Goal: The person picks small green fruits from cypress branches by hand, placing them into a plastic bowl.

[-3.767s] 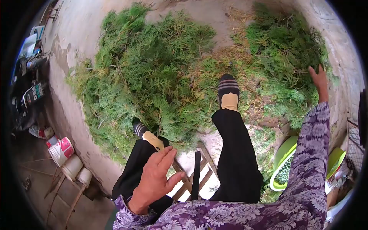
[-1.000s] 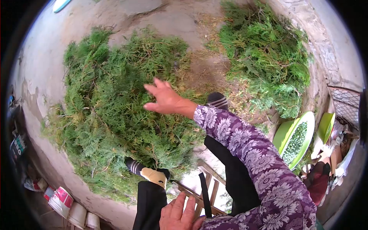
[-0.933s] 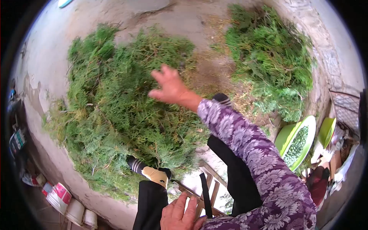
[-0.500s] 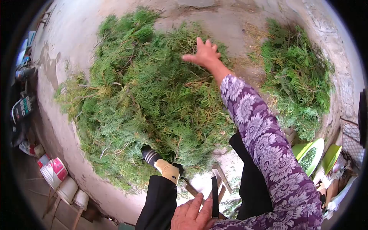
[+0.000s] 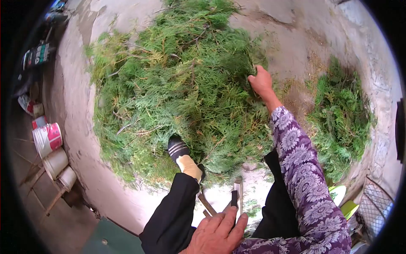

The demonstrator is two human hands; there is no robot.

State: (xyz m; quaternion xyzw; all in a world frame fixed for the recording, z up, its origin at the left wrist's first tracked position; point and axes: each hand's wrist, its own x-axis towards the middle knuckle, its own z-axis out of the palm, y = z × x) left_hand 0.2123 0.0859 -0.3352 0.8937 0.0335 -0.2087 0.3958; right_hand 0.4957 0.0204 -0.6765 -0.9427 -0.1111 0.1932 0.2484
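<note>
Since half a second ago, the right hand has gone from splayed above the large heap of green cuttings to curled at that heap's right edge; I cannot tell from my feed whether its fingers are clamped on any of it; pale floor spreads beneath; the heap fills its middle, reaching around the striped shoe; a smaller heap sits by the wall; I see the flowered sleeve stretched forward; buckets stand at left; the left hand is low, fingers slightly apart, over a black strap.
</note>
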